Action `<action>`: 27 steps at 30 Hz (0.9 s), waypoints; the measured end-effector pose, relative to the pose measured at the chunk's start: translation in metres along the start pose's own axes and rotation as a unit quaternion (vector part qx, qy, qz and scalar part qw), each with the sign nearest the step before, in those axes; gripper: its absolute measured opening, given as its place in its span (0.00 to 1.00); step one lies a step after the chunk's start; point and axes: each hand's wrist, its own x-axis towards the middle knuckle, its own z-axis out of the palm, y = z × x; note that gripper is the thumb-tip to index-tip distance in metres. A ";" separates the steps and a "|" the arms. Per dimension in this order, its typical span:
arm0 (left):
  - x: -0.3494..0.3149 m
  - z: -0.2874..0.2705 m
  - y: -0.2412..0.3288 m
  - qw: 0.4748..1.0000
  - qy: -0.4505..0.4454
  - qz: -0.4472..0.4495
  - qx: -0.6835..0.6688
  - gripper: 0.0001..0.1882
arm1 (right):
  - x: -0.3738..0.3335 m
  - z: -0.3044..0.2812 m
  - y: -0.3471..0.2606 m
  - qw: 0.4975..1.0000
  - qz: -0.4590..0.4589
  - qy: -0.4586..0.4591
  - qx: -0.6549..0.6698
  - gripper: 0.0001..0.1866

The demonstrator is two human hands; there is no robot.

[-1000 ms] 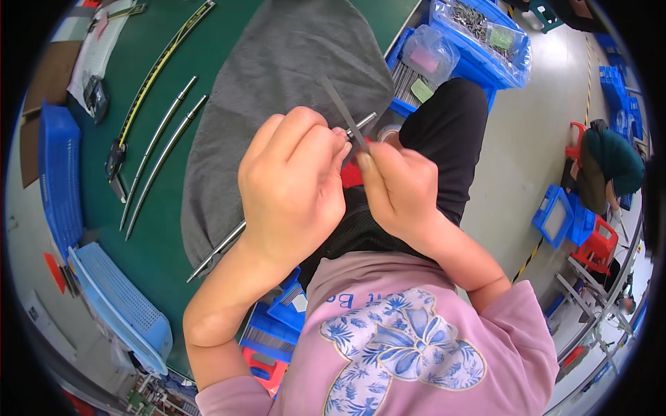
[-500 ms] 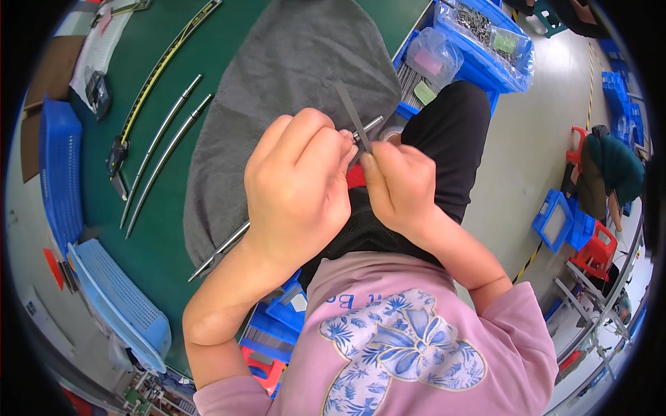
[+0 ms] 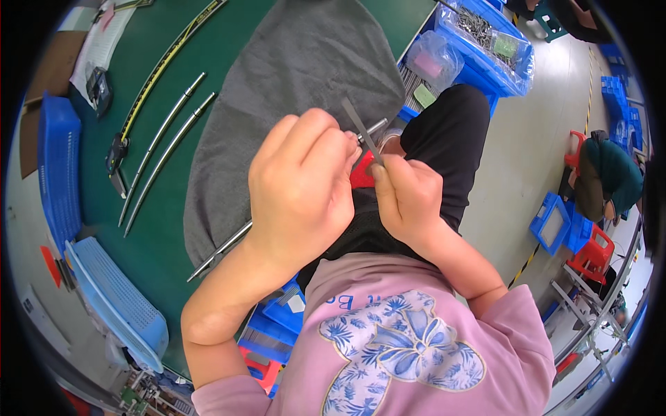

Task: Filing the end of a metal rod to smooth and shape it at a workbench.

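My left hand [image 3: 302, 180] is closed round a thin shiny metal rod [image 3: 220, 251], which runs from lower left beneath the hand, its end coming out past the fingers. My right hand [image 3: 411, 193] pinches a narrow grey strip that looks like a flat file [image 3: 361, 127]. The file lies across the rod close to its end and points up and away to the left. Whether the two touch is hard to make out. Under my hands spreads a grey cloth [image 3: 298, 62].
Two similar metal rods [image 3: 170, 165] lie on the green table [image 3: 173, 41], beside a long caliper-like tool [image 3: 118, 154]. Blue baskets [image 3: 61, 173] stand along the left edge. Blue bins [image 3: 515, 78] with metal parts and bags sit at right. Another person [image 3: 610, 173] bends over farther right.
My right hand and the file have shifted slightly right and down across the rod. My left hand keeps its hold on the rod, moving barely to the right.
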 end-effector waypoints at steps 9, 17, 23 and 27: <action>0.001 0.000 -0.001 1.000 0.001 0.001 0.000 0.09 | -0.003 0.005 -0.002 1.000 0.023 0.011 0.014 0.07; -0.002 0.001 -0.001 1.000 0.009 0.001 0.015 0.09 | -0.006 -0.016 0.002 0.989 0.091 -0.004 0.113 0.08; -0.001 0.001 0.002 0.999 0.012 0.010 0.040 0.09 | -0.003 -0.018 -0.011 0.982 0.082 -0.007 0.167 0.07; -0.001 0.000 0.001 0.999 0.012 0.006 0.040 0.09 | -0.004 -0.018 -0.017 0.981 0.106 -0.028 0.160 0.06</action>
